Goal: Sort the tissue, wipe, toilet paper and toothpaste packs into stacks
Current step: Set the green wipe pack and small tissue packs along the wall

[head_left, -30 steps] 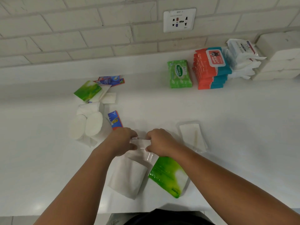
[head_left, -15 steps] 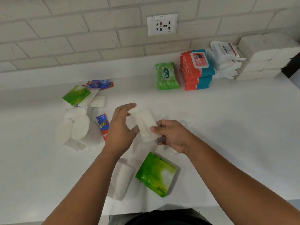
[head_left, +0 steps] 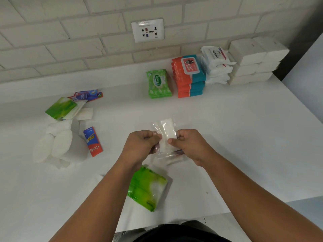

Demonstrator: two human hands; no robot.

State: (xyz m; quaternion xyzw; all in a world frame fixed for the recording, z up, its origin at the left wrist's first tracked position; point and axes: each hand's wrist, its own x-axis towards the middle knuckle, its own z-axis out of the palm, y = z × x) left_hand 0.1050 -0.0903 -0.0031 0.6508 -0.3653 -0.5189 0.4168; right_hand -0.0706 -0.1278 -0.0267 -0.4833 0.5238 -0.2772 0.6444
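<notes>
My left hand [head_left: 141, 144] and my right hand [head_left: 189, 144] both pinch a small clear-wrapped white tissue pack [head_left: 166, 131] above the counter [head_left: 236, 137]. Below my wrists lies a green tissue pack [head_left: 148, 187]. At the left sit white toilet paper rolls [head_left: 57, 145], a red and blue toothpaste box [head_left: 92, 141], another green tissue pack [head_left: 61, 108] and more toothpaste boxes [head_left: 87, 95]. At the back stand stacks: green wipes [head_left: 158, 83], red and teal wipes [head_left: 189, 75], white wipes [head_left: 215, 65] and white tissue packs [head_left: 253, 62].
A white brick wall with a power socket [head_left: 147, 30] runs behind the counter. The counter's front edge is near my body, and its right edge drops off beside the white tissue stack. A small white pack [head_left: 84, 113] lies near the left green pack.
Both hands now grip the white tissue pack together, thumbs pinching its wrapper; half a second ago the right hand held it while the left hand was open beside it. The view shifted slightly.
</notes>
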